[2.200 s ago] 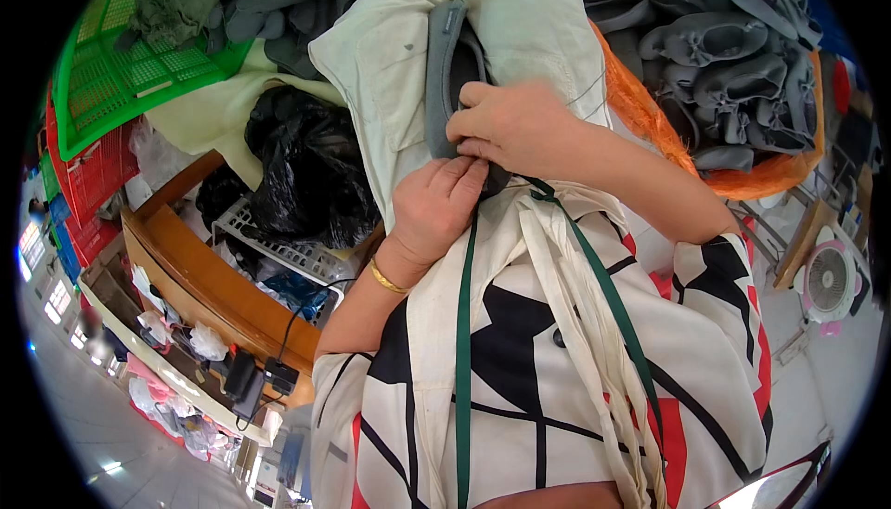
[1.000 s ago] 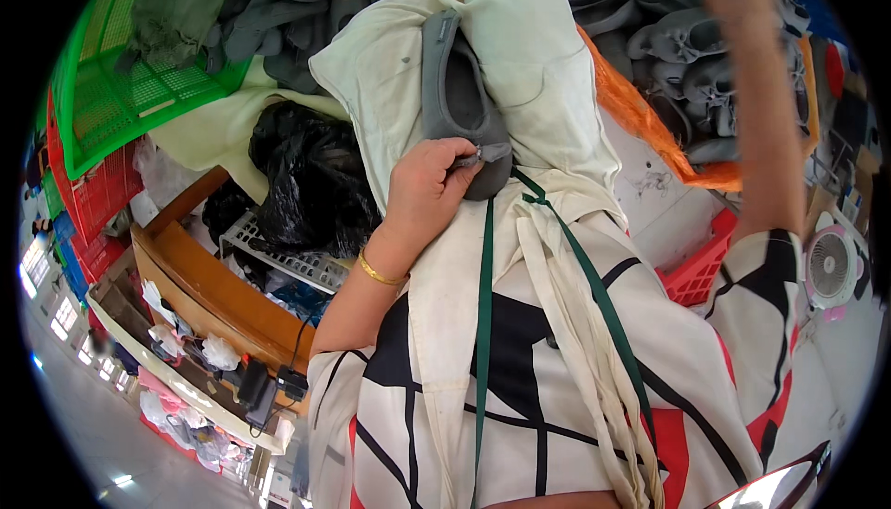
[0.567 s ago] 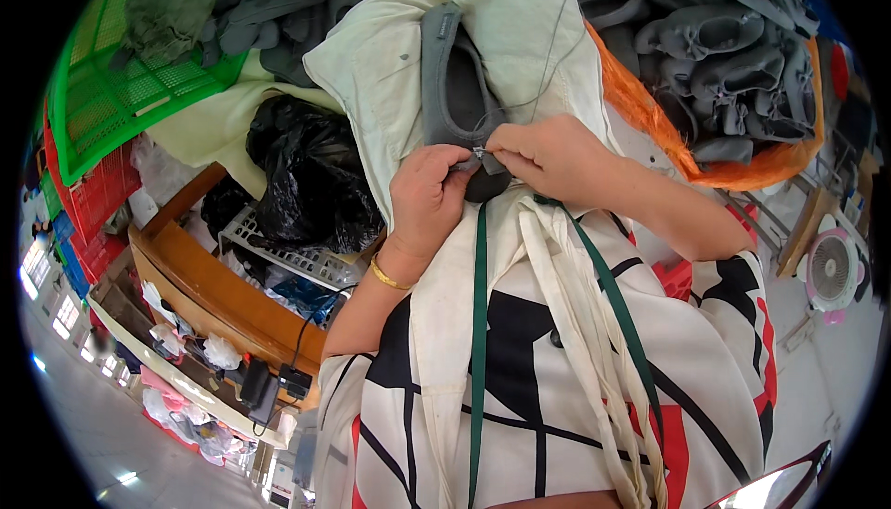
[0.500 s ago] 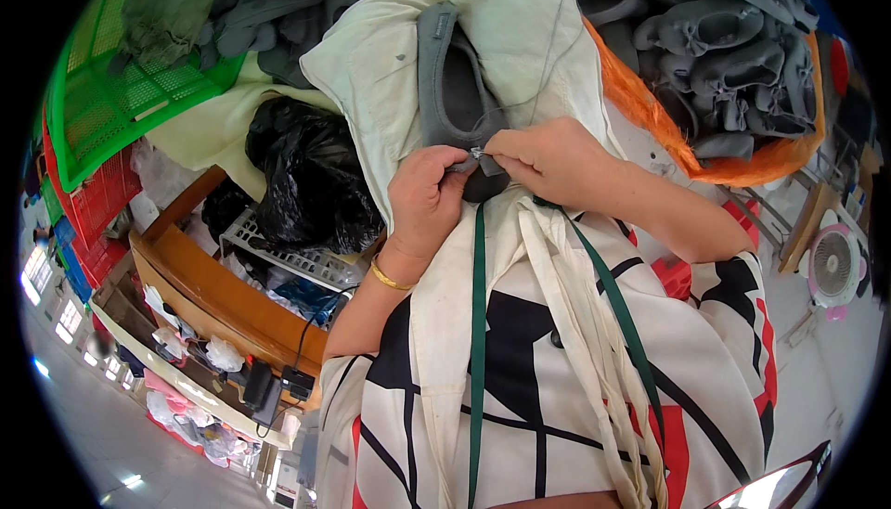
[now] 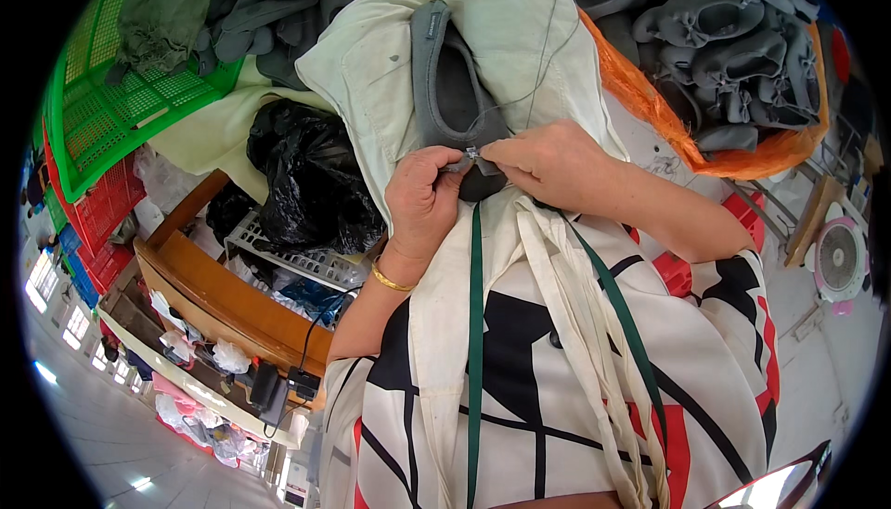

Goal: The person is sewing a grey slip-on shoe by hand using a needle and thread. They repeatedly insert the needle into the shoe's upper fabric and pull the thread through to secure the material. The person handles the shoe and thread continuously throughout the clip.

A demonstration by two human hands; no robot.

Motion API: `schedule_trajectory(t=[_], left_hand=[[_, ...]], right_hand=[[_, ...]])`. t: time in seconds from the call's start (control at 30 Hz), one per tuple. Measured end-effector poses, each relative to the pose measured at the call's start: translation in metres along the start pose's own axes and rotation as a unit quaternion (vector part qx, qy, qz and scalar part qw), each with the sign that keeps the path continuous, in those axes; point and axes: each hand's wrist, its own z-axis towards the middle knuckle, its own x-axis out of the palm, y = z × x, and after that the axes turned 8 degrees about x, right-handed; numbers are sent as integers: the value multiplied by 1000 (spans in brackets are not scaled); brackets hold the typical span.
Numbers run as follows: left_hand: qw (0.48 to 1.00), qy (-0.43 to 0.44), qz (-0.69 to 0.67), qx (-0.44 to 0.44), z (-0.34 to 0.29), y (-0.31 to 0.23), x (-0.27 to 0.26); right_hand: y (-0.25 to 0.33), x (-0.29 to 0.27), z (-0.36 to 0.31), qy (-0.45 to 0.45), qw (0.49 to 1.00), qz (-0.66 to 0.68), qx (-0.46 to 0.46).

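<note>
A grey slip-on shoe (image 5: 429, 73) lies on the pale cloth (image 5: 357, 64) over my lap, its toe toward me. At the toe, my left hand (image 5: 423, 195) pinches one side of a small grey bow (image 5: 455, 167) with a shiny bit at its middle. My right hand (image 5: 548, 162) is closed at the bow's other side, thumb and forefinger together close to the shiny bit. A thin grey thread (image 5: 546, 64) loops from there up across the cloth. Whether a needle sits between my right fingertips cannot be made out.
An orange sack (image 5: 650, 105) full of grey shoes stands at the far right. More grey shoes (image 5: 264, 12) pile up at far left beside a green basket (image 5: 167, 105). A black plastic bag (image 5: 311, 180) and wooden bench (image 5: 232, 277) are left; a fan (image 5: 838, 263) stands right.
Both hands keep their hold at the bow and have barely moved. The shoe and surroundings have shifted very slightly in the view.
</note>
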Motion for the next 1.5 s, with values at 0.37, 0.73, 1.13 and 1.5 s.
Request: schedule_trajectory(t=[0.37,0.73,1.13,1.5], left_hand=[[999,-19,2,-30,-1,-3,3],[998,-29,49,23,-4,-7,1],[1000,-26,-6,-6,-13,1,5],[1000,-21,14,2,-16,0,5]], right_hand=[[5,22,0,-14,998,-58,-3],[-7,32,3,-39,998,-18,-39],[-3,38,9,-49,983,159,72],[-4,40,5,-50,987,126,86]])
